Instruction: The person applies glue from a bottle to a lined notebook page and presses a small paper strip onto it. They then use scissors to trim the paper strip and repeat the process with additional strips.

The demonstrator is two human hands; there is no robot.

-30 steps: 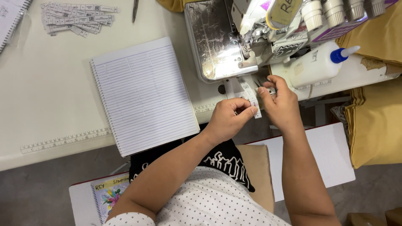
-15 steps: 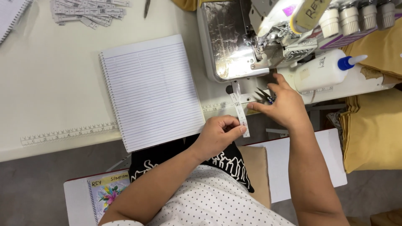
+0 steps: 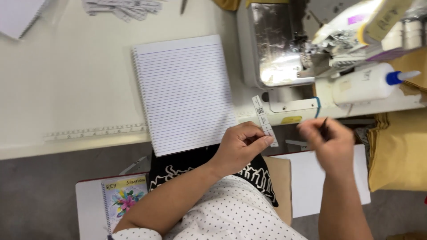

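Here, a narrow white label strip [image 3: 264,121] printed with small dark marks stands just right of the frame's centre, running from the fingertips of the left hand [image 3: 242,146] up and to the left toward the table edge. Its lower end is pinched between the thumb and forefinger, the other fingers curled in beneath; the rest of the strip sticks out free above the knuckles. To the right, well apart from the strip, the right hand [image 3: 331,144] is blurred; its fingers are closed narrowly around a thin dark tool [image 3: 324,126], whose kind I cannot tell. Just left of the strip lies an open spiral notebook [image 3: 184,91] with lined pages, on the pale work table [image 3: 66,80]. Above the strip sits a sewing machine [image 3: 278,44] with a shiny metal bed, and to its right a white squeeze bottle [image 3: 369,84] with a blue nozzle lies on its side. A pile of similar strips [image 3: 122,6] rests at the upper left.
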